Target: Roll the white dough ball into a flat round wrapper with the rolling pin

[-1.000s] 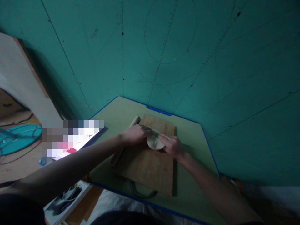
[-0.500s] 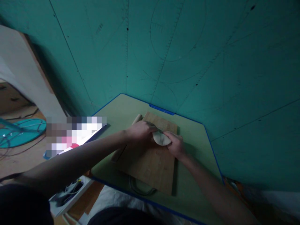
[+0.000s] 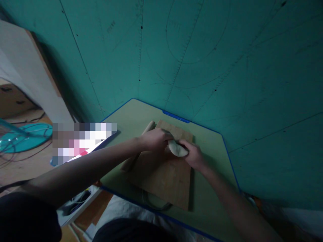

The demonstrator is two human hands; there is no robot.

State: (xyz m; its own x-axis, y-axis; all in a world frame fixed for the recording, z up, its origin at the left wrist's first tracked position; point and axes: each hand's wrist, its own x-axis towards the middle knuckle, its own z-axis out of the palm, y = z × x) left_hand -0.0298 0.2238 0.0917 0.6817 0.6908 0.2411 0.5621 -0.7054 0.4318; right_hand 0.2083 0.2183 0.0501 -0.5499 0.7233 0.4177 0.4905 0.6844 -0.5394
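Note:
A pale piece of dough (image 3: 177, 150) is held between both hands just over a wooden cutting board (image 3: 164, 179). My left hand (image 3: 156, 139) grips its left end with curled fingers. At the right end, my right hand (image 3: 194, 154) pinches it with thumb and fingers. Beyond the left edge of the board lies a wooden rolling pin (image 3: 150, 126), its middle hidden behind my left wrist. The fingertips under the dough are out of sight.
The board lies on a pale table with a blue rim (image 3: 176, 116), set against a green wall (image 3: 202, 67). A bright pixelated screen (image 3: 97, 139) stands at the left edge. A white box (image 3: 78, 208) with cables is below left.
The dough looks narrower and more twisted than before, its right end tilted lower. Both hands keep their grip. The whole view has shifted slightly.

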